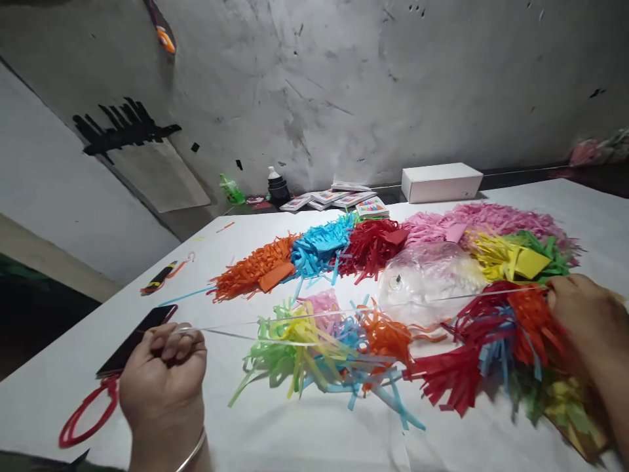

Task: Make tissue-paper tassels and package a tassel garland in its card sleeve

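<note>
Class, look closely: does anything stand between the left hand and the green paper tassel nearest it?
Nothing visible blocks the way. The left hand grips the white string, which runs over the white table toward the green tassel. The dark phone lies on the hand's other side, out of that gap.

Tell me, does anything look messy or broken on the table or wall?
Yes: jagged black strips stick up unevenly above a pale rectangle on the scuffed wall, and a small orange scrap lies on the table, apart from the orange pile.
</note>
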Demonstrator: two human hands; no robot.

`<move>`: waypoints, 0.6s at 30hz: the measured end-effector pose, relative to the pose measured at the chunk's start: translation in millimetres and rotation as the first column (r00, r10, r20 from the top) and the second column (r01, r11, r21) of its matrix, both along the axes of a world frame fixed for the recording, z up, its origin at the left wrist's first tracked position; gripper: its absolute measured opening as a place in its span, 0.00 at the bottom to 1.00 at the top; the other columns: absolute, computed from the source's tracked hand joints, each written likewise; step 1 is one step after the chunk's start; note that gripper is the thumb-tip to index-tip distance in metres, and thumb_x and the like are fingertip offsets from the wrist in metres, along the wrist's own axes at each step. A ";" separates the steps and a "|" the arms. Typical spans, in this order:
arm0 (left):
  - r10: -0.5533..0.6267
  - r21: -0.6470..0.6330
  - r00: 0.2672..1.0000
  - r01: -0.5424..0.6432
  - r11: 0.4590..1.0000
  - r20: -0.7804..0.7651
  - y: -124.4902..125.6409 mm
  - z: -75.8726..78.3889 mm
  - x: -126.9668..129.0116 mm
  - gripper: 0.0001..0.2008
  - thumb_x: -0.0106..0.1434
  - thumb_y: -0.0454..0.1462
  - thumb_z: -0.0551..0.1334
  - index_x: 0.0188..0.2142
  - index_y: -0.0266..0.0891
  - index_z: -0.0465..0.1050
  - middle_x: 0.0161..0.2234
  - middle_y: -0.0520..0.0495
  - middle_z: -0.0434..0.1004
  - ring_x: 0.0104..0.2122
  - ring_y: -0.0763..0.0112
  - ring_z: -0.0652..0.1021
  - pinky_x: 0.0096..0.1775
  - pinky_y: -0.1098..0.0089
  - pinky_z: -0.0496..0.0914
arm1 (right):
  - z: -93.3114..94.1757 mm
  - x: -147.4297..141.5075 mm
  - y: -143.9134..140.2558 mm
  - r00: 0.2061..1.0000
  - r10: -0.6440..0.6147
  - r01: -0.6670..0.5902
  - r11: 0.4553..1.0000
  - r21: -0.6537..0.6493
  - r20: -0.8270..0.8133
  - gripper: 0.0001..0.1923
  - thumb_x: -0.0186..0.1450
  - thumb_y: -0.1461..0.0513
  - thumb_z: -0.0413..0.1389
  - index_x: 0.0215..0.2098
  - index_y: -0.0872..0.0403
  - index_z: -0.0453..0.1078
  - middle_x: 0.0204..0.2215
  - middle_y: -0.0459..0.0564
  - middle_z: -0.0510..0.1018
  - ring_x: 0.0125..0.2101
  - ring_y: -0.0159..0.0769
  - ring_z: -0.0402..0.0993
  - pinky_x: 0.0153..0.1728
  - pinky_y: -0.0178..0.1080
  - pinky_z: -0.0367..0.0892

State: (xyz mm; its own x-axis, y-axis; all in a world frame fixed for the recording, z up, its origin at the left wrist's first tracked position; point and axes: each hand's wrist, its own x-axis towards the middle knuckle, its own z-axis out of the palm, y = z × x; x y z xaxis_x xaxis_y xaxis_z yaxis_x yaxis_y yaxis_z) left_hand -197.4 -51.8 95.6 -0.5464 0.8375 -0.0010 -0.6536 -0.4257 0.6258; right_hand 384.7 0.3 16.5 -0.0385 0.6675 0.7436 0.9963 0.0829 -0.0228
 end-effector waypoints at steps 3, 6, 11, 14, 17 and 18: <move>0.054 0.036 0.996 -0.051 0.998 -0.071 10.3 4.3 20.5 0.23 0.77 0.29 0.37 0.26 0.38 0.56 0.18 0.61 0.64 0.14 0.84 0.64 0.20 0.83 0.65 | 4.3 -17.1 0.1 1.000 0.006 -0.006 1.000 0.016 -0.004 0.24 0.73 0.55 0.38 0.26 0.51 0.68 0.22 0.56 0.67 0.25 0.47 0.74 0.23 0.45 0.57; 0.159 0.057 0.952 -0.149 0.987 -0.260 15.7 -7.5 65.1 0.17 0.74 0.30 0.50 0.27 0.39 0.61 0.17 0.60 0.62 0.15 0.80 0.62 0.18 0.81 0.62 | 8.9 -70.9 -6.2 0.993 0.114 -0.114 0.993 0.011 -0.030 0.15 0.72 0.62 0.44 0.43 0.55 0.72 0.37 0.63 0.76 0.41 0.55 0.76 0.38 0.52 0.68; -0.231 -0.069 0.756 0.240 0.968 -0.612 6.5 -87.3 191.8 0.09 0.68 0.43 0.64 0.34 0.41 0.70 0.21 0.55 0.72 0.19 0.77 0.69 0.23 0.78 0.68 | 4.8 -178.0 -22.9 0.550 0.731 -0.800 0.601 -0.002 -0.404 0.16 0.69 0.67 0.52 0.54 0.55 0.68 0.43 0.56 0.78 0.47 0.41 0.75 0.49 0.41 0.72; -0.418 -0.223 0.693 0.358 0.907 -0.587 2.1 -132.1 242.0 0.13 0.67 0.48 0.64 0.36 0.41 0.73 0.26 0.53 0.72 0.20 0.78 0.70 0.23 0.78 0.67 | -18.9 -201.2 -19.3 0.278 0.693 -0.905 0.422 0.061 -0.665 0.13 0.72 0.62 0.51 0.52 0.54 0.71 0.41 0.55 0.79 0.41 0.39 0.76 0.43 0.38 0.74; -0.498 -0.380 0.730 0.343 0.859 -0.468 3.8 -154.5 249.6 0.15 0.62 0.51 0.67 0.34 0.42 0.74 0.27 0.53 0.71 0.19 0.78 0.69 0.22 0.78 0.66 | -52.5 -202.4 -10.6 0.179 0.516 -0.907 0.417 0.063 -0.838 0.12 0.72 0.58 0.51 0.49 0.51 0.73 0.40 0.53 0.78 0.40 0.37 0.76 0.41 0.37 0.74; -0.505 -0.413 0.736 0.329 0.849 -0.451 4.7 -159.2 245.8 0.16 0.60 0.51 0.68 0.32 0.42 0.74 0.27 0.53 0.72 0.20 0.77 0.69 0.23 0.77 0.66 | -63.0 -202.6 -9.0 0.165 0.480 -0.912 0.406 0.051 -0.862 0.12 0.72 0.57 0.52 0.48 0.51 0.74 0.40 0.52 0.78 0.40 0.37 0.77 0.41 0.36 0.74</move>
